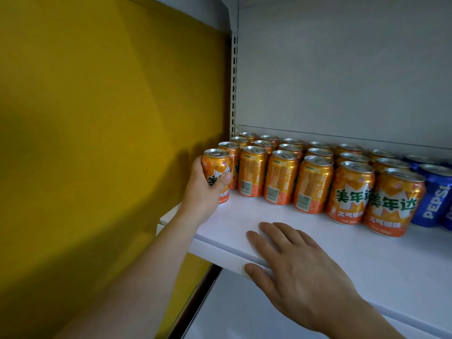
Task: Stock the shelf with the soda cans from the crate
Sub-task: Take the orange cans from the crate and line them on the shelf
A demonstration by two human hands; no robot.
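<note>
Fingers of my left hand (204,192) wrap around an orange can (216,176), which stands upright on the white shelf (244,216) at its left end, just beside the other orange cans (315,177). I see my right hand (297,270) lying flat and open on the shelf's front edge, holding nothing. The orange cans stand in neat rows toward the shelf's back. Blue cans (433,199) stand at the shelf's right side, touching the orange ones. A yellow wall (97,143) is left of the shelf.

Mirinda cans (315,182) on shelf (318,243), Pepsi cans (435,199) at rt
</note>
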